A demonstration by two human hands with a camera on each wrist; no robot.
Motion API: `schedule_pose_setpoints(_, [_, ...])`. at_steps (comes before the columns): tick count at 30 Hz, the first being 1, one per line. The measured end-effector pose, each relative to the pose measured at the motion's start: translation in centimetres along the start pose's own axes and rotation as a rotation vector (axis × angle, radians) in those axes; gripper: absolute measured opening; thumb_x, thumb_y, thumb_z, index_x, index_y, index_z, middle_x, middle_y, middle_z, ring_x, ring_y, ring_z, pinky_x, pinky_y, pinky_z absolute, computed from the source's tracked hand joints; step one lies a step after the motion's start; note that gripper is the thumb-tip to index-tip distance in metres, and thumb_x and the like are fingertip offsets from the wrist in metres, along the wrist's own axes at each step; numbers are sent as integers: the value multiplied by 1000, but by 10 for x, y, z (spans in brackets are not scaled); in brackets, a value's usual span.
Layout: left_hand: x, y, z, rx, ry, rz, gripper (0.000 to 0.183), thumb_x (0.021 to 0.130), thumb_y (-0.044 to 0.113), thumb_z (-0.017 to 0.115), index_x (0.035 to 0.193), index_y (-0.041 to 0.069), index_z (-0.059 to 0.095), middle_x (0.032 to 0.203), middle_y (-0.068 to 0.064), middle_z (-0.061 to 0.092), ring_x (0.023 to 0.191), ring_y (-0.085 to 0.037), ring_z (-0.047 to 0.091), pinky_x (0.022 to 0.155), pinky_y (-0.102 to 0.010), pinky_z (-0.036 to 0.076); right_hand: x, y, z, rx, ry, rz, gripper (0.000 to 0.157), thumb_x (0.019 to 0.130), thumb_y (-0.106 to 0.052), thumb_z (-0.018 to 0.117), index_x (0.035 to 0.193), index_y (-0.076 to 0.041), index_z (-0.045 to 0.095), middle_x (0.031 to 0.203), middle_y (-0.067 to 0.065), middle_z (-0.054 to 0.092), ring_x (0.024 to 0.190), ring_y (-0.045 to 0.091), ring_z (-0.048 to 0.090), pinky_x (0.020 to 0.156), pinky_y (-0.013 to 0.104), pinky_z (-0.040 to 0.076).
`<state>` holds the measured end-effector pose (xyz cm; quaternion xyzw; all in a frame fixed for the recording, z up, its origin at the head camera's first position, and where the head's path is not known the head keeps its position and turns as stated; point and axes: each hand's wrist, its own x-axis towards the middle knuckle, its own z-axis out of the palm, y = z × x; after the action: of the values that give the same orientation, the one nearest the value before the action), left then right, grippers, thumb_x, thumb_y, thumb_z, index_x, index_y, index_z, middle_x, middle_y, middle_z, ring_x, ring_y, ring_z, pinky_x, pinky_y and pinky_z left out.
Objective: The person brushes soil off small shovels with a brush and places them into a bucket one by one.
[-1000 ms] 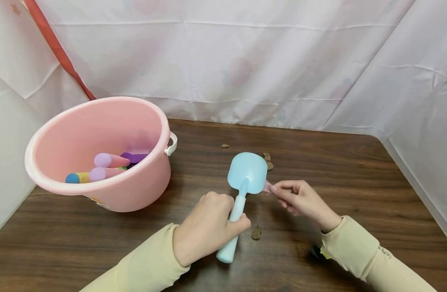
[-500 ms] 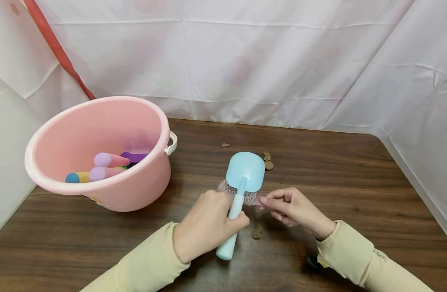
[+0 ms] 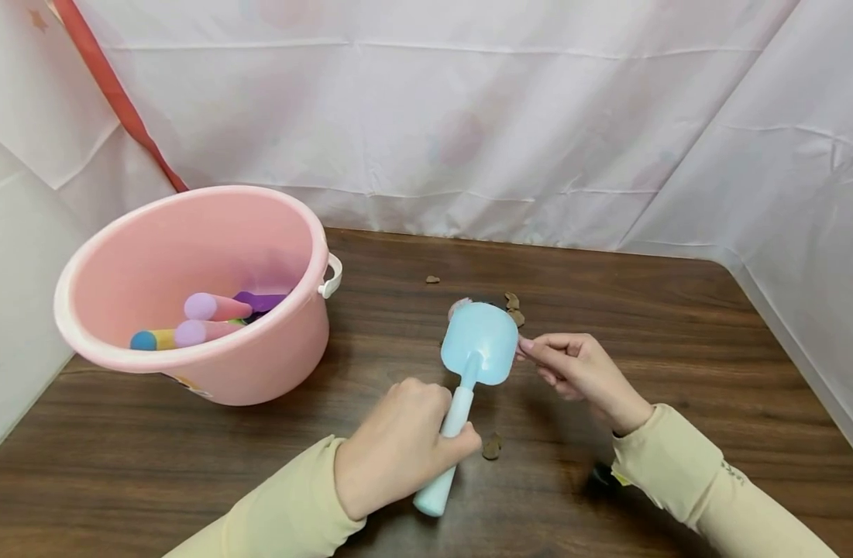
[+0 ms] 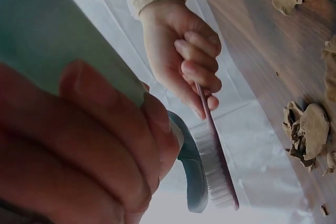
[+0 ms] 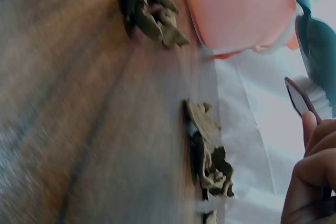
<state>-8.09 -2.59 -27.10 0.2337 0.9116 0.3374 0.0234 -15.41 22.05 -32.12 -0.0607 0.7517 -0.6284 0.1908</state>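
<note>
In the head view my left hand (image 3: 398, 446) grips the pale handle of a light blue toy shovel (image 3: 478, 341), held over the table with its blade pointing away from me. My right hand (image 3: 586, 372) pinches the thin handle of a pinkish, see-through brush (image 4: 214, 166) between thumb and fingers. The blade covers most of the brush in the head view; only its rounded end shows past the far left edge. Seen from the left wrist, the white bristles face the blade's underside, right at its surface. Brown, crumpled clay-like pieces (image 3: 492, 447) lie on the table below.
A large pink bucket (image 3: 273, 364) with a white handle stands at the left, several colourful toy handles (image 3: 220, 307) inside. More brown pieces (image 3: 515, 316) lie beyond the shovel, with a small one (image 3: 432, 280) farther back. White curtains (image 3: 468, 139) enclose the wooden table.
The brush swept toward me under the shovel, its bristles showing half a second ago, then went back away from me behind the blade. The shovel has shifted slightly right and nearer.
</note>
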Motion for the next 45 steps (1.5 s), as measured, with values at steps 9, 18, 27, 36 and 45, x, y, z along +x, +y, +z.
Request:
schedule_pose_setpoints(9, [-2, 2, 1, -15, -1, -2, 34, 70, 14, 62, 51, 18, 35, 47, 14, 24, 43, 1, 25, 38, -17, 25, 2, -1, -8, 32, 44, -1, 36, 94, -33, 59, 105, 0, 67, 59, -5, 45, 42, 5, 22, 39, 22, 17])
schedule_pose_setpoints(18, [-4, -2, -1, 12, 41, 29, 34, 71, 13, 62, 51, 18, 35, 47, 15, 25, 44, 2, 24, 38, -16, 24, 0, -3, -4, 9, 70, -25, 32, 94, -33, 58, 99, -2, 66, 60, -5, 48, 40, 4, 24, 38, 25, 18])
schedule_pose_setpoints(27, [-9, -3, -20, 73, 124, 54, 35, 75, 17, 65, 52, 18, 38, 48, 15, 26, 44, 2, 25, 39, -17, 24, -9, 0, -2, -82, 104, -83, 33, 96, -31, 57, 96, 1, 64, 59, -3, 48, 44, 6, 31, 41, 28, 29])
schedule_pose_setpoints(36, [-19, -4, -50, 181, 208, 33, 34, 71, 18, 66, 53, 21, 38, 48, 16, 25, 45, 4, 24, 40, -17, 25, -13, 2, -1, -119, 112, -107, 34, 96, -30, 56, 96, 4, 62, 59, -3, 49, 43, 6, 33, 39, 29, 30])
schedule_pose_setpoints(45, [-31, -9, -76, 275, 275, -26, 39, 75, 25, 69, 55, 23, 36, 45, 18, 26, 42, 5, 28, 40, -18, 27, -17, 2, -4, -124, 104, -128, 29, 97, -27, 56, 91, 0, 62, 59, -3, 49, 43, 7, 32, 38, 31, 28])
